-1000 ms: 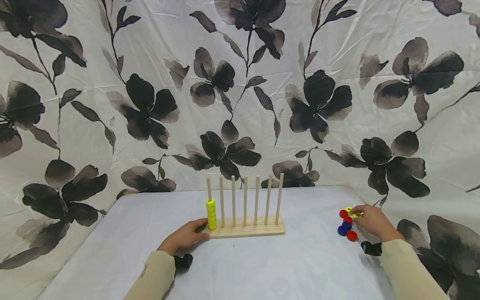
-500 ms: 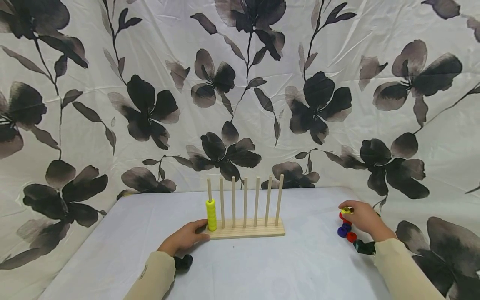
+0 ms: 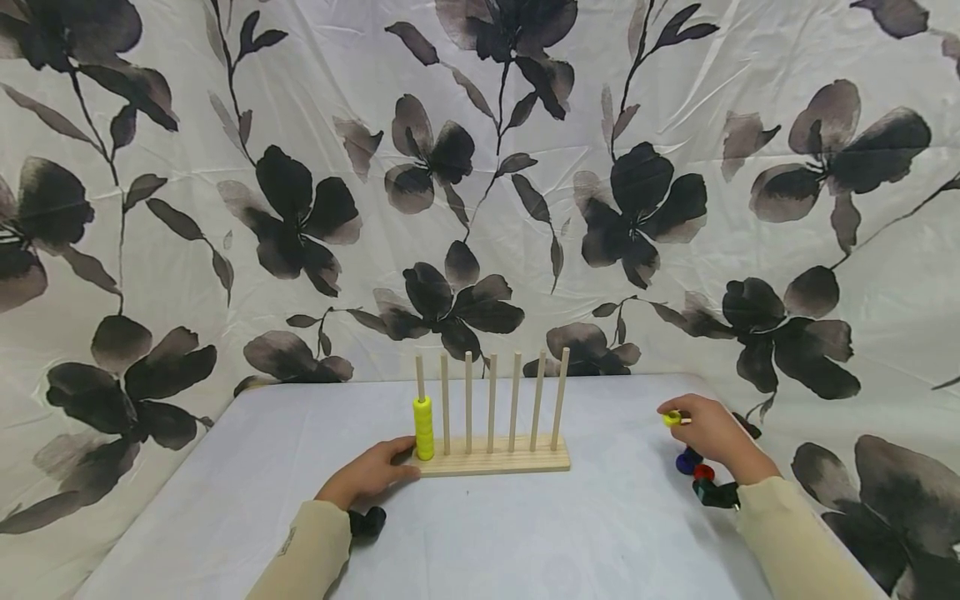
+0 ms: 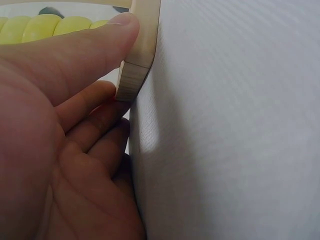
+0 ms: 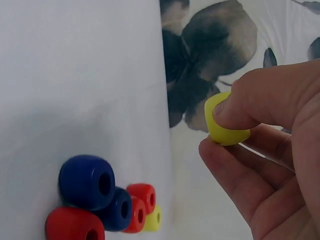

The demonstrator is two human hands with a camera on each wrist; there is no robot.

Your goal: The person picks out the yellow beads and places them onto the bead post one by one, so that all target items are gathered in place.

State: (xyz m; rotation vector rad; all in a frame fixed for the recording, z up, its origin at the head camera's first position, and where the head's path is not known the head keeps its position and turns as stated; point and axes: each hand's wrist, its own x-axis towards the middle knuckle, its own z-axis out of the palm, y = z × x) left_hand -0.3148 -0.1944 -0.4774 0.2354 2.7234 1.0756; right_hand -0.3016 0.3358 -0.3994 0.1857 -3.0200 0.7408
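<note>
My right hand [image 3: 708,429] pinches a yellow bead [image 5: 220,120] between thumb and fingers, held up off the table. Below it lie loose beads: a blue bead [image 5: 87,182] and a red bead [image 5: 75,225] show largest in the right wrist view, with more blue, red and yellow ones behind. At the table's middle stands a wooden peg rack [image 3: 495,467] with several upright pegs. Yellow beads [image 3: 423,429] are stacked on its leftmost peg. My left hand [image 3: 372,473] grips the rack's left end, thumb on one side and fingertips on the other.
A white cloth covers the table [image 3: 570,533]. Behind it hangs a pale curtain [image 3: 525,250] with dark flowers. The loose beads lie close to the table's right edge.
My right hand has picked the yellow bead out of the group at the right, lifting it and carrying it a little leftward. The left hand and the rack have stayed in place.
</note>
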